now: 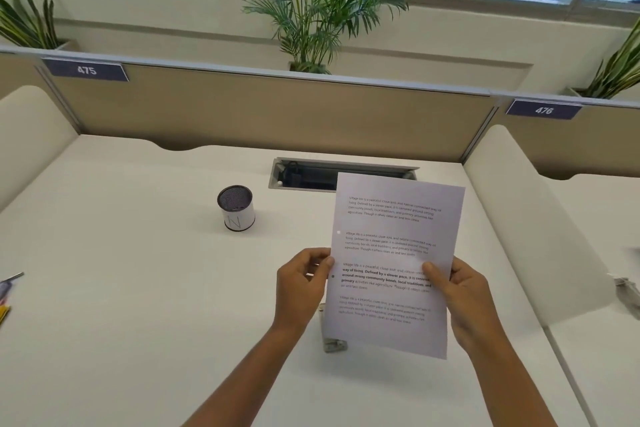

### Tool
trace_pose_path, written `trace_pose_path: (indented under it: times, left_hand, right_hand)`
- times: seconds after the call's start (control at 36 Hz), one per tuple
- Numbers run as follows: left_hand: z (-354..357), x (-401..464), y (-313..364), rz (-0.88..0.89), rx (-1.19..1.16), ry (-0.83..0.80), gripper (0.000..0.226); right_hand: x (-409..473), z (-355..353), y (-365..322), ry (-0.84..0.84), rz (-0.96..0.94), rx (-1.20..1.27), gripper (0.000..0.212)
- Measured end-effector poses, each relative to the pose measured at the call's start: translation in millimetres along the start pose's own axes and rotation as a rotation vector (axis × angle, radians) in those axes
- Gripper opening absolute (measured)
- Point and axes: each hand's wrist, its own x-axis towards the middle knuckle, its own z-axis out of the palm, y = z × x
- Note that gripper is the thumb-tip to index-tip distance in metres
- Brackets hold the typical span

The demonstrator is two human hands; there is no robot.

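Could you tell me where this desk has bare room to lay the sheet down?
The widest bare patch of desk lies between the mesh cup, the pens and the left hand. Under the sheet a small metal object takes the room.

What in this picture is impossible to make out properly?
Head view: small shiny object on the white desk, mostly hidden behind the white printed paper sheet held by the left hand and right hand.
Head view: the sheet's lighter paragraphs, too small and blurred to read.
Head view: thin pen-like items, cut off by the left edge.
Head view: grey object, blurred and cut off by the right edge.
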Motion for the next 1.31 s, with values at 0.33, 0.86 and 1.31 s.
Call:
trace_pose_path:
  times: [0.33, 0.86, 1.31]
  left_hand:
    - [32.1, -12.0, -14.6, -0.09, -0.012, -0.093, 0.015]
    - [172.9, -54.0, -82.0, -0.21, 0.292, -0.525, 0.046]
    - [209.1, -59.8, -69.9, -0.245, 0.409, -0.581, 0.029]
  right_hand:
    - [1.7, -35.3, 19.3, 0.06, 0.072, -0.045, 0.017]
    - [42.3, -157.7, 99.2, 0.222, 0.309, -0.37, 0.015]
    - [69.9, -184.3, 128.9, 0.401, 0.292, -0.443, 0.033]
